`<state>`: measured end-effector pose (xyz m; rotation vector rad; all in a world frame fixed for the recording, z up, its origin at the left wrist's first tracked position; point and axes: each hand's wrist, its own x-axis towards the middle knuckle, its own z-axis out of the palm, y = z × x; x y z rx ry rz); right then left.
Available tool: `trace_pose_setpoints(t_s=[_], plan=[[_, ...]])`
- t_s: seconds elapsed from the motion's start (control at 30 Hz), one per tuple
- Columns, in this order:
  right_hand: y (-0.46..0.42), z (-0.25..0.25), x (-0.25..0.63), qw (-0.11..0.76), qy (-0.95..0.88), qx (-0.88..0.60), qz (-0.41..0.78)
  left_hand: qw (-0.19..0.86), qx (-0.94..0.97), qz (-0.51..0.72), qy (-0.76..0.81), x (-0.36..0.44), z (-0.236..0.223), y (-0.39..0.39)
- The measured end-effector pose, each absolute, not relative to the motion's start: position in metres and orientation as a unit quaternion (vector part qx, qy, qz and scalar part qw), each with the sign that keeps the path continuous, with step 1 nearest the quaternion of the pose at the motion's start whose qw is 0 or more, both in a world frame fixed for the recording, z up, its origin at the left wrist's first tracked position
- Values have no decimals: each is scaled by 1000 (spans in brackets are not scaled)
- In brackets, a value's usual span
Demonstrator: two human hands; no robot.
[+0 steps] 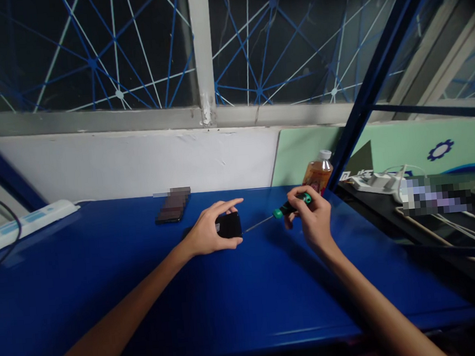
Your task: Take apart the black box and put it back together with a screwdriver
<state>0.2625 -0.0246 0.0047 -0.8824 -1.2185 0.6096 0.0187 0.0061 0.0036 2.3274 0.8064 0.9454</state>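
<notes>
Black device (230, 226) is gripped by left hand (207, 230); screwdriver (280, 211) is clamped in right hand (316, 215), tip (245, 231) held at device's right edge.

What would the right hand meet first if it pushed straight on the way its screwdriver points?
Led by the screwdriver, the right hand would first meet the black object held in the left hand. The tip appears at or very near its edge; this single view can't confirm contact.

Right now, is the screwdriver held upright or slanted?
Slanted: the screwdriver slopes down from the right hand toward the black device in the left hand.
</notes>
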Motion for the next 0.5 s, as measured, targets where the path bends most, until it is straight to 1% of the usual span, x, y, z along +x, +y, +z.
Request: trace_pose_setpoints(t_s=[0.5], plan=[[-27,5,261,693,-545,-394,260,264,846,352,302,18,6,6]])
